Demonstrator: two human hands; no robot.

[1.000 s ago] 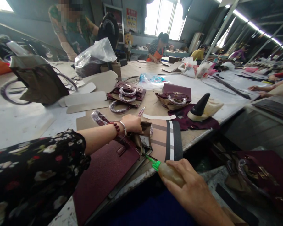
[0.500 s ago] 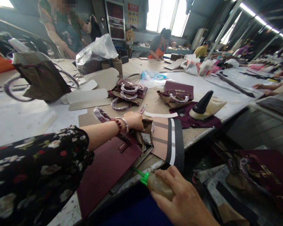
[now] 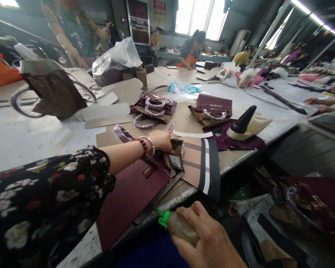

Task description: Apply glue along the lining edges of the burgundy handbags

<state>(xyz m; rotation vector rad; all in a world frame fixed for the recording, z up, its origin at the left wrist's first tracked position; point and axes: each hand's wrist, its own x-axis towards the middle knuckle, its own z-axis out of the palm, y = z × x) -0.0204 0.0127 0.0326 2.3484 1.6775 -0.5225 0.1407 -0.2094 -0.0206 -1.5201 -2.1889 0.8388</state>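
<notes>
A glue bottle (image 3: 182, 227) with a green nozzle is gripped in my right hand (image 3: 209, 238). Its tip points at the lower edge of a burgundy leather handbag panel (image 3: 131, 199), close by the table's front edge. Reaching across the bag, my left hand (image 3: 162, 141) has its fingers curled on the brown lining (image 3: 176, 149) at the bag's opening; the fingertips are partly hidden. Plastic-wrapped handles (image 3: 122, 133) stick out behind my wrist. Beside the bag lies a striped panel (image 3: 194, 160) in tan, black and white.
Small burgundy handbags (image 3: 156, 106) lie farther back, with another handbag (image 3: 214, 106) to their right. A black-capped container (image 3: 241, 124) rests on burgundy cloth. A brown bag (image 3: 54, 89) stands at left. Below right is one more handbag (image 3: 318, 201). Co-workers (image 3: 191, 50) are around the table.
The glue bottle and my right hand have shifted slightly left and down along the panel's edge. My left hand keeps its hold on the lining. The whole view has turned a little.
</notes>
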